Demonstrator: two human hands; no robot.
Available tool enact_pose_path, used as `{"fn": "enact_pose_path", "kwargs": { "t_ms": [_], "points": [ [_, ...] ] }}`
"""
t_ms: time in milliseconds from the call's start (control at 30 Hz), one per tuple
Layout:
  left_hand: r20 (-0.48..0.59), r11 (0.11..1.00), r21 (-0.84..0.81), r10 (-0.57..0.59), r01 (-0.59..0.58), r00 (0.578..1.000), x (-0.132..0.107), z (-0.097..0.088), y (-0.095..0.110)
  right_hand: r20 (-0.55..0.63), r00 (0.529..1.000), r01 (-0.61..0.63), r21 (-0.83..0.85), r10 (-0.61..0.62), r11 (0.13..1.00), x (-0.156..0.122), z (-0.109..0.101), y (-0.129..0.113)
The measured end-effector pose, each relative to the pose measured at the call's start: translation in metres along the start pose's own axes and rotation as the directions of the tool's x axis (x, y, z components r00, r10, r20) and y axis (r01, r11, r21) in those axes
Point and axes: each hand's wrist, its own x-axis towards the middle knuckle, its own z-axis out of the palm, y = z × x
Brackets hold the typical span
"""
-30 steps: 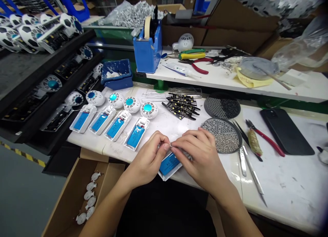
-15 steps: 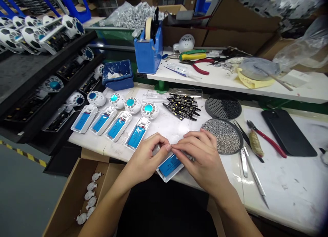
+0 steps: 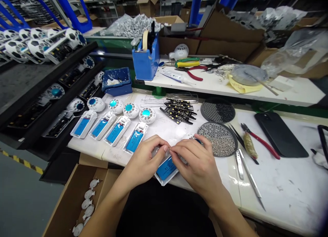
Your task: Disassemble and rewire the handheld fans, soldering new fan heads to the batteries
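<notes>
My left hand [image 3: 146, 160] and my right hand [image 3: 196, 165] meet fingertip to fingertip over a white open handle shell with a blue battery [image 3: 165, 170] at the table's near edge. Both pinch something tiny above the battery; I cannot make it out. The shell's round fan head [image 3: 193, 138] shows just beyond my right knuckles. A row of several alike white units with blue batteries [image 3: 115, 132] lies to the left.
Black LED strips [image 3: 179, 112] lie ahead, two round mesh trays of small screws [image 3: 217, 137] to the right, then tweezers [image 3: 249, 182], red cutters [image 3: 261, 141] and a black phone [image 3: 280, 134]. A cardboard box with white parts [image 3: 84, 202] stands below left. A blue tape dispenser [image 3: 146, 57] sits on the shelf.
The hands stay pinched together over the battery, shifted barely. The camera tilted up a little, so the table sits lower in view.
</notes>
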Motion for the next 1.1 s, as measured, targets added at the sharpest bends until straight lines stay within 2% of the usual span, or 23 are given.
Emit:
{"fn": "enact_pose_path", "kwargs": {
  "t_ms": [67,133,200,267,333,367,500,600,767,900,1100],
  "points": [
    [-0.036,0.983,0.155,0.108,-0.101,0.993,0.01,-0.002,0.011,0.005,1.0,0.001,-0.016,-0.001,1.0,0.0,0.002,0.0],
    [-0.01,0.886,0.418,0.224,-0.199,0.975,0.027,-0.005,0.022,0.004,1.0,0.005,-0.039,-0.005,0.999,0.0,0.004,0.0],
    [0.111,0.7,0.655,0.282,-0.284,0.953,0.053,-0.006,0.03,0.002,1.0,0.009,-0.047,-0.009,0.999,-0.001,0.004,0.0],
    [0.264,0.538,0.748,0.296,-0.389,0.918,0.084,-0.006,0.034,0.002,1.0,0.01,-0.04,-0.009,0.999,-0.001,0.004,-0.001],
    [0.387,0.45,0.755,0.283,-0.477,0.878,0.116,-0.007,0.034,0.003,1.0,0.007,-0.028,-0.007,1.0,-0.001,0.003,-0.001],
    [0.413,0.425,0.764,0.257,-0.486,0.874,0.131,-0.007,0.034,0.004,1.0,0.006,-0.022,-0.005,1.0,-0.001,0.002,-0.001],
    [0.383,0.397,0.825,0.131,-0.402,0.914,0.174,-0.016,0.033,0.003,1.0,-0.007,0.011,0.007,1.0,-0.002,0.002,0.0],
    [0.411,0.42,0.814,0.07,-0.401,0.909,0.189,-0.029,0.03,0.001,1.0,-0.012,0.028,0.012,1.0,-0.004,0.002,0.002],
    [0.488,0.461,0.751,0.094,-0.472,0.868,0.198,-0.05,0.022,0.029,0.999,-0.026,0.042,0.025,0.999,-0.007,0.003,0.004],
    [0.52,0.465,0.724,0.118,-0.51,0.846,0.199,-0.059,0.019,0.034,0.999,-0.029,0.053,0.027,0.998,-0.008,0.003,0.004],
    [0.497,0.468,0.708,0.202,-0.529,0.844,0.199,-0.068,0.019,0.022,0.999,-0.03,0.071,0.028,0.997,-0.008,0.005,0.005]
  ]
}}
